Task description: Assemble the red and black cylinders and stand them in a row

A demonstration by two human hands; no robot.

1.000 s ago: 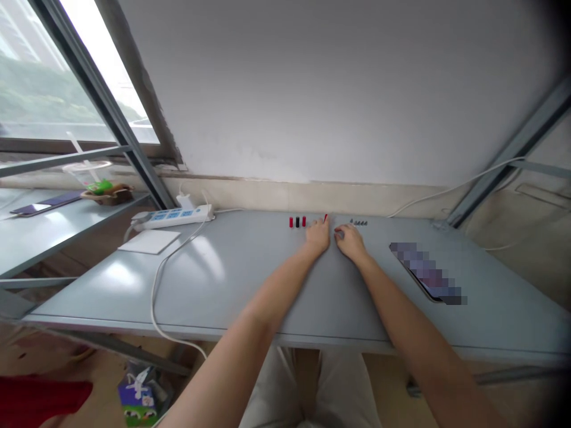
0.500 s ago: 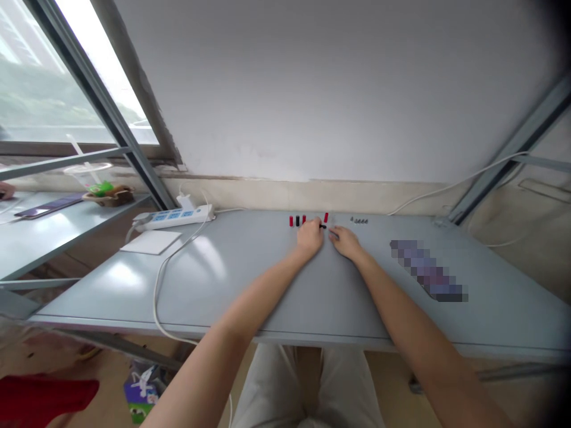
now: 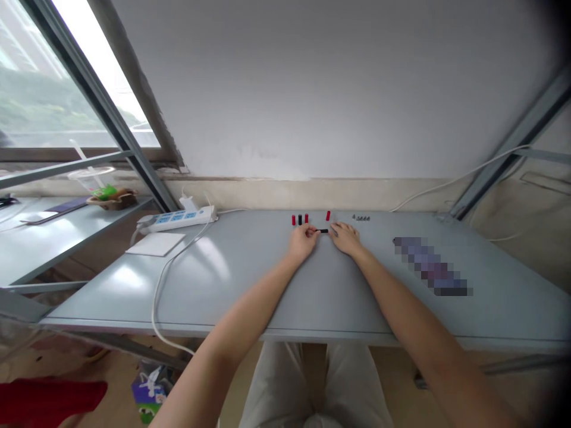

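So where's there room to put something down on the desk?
The desk has bare room between the white cable and the left forearm, and more right of the phone. It's crowded at the back middle: three small cylinders by the left hand, small dark bits beyond the right hand, a black piece between both hands.

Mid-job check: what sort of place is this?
Probably a dormitory or shared study room: a grey desk between metal posts, a power strip on it, and a cup with a straw over the neighbouring desk.
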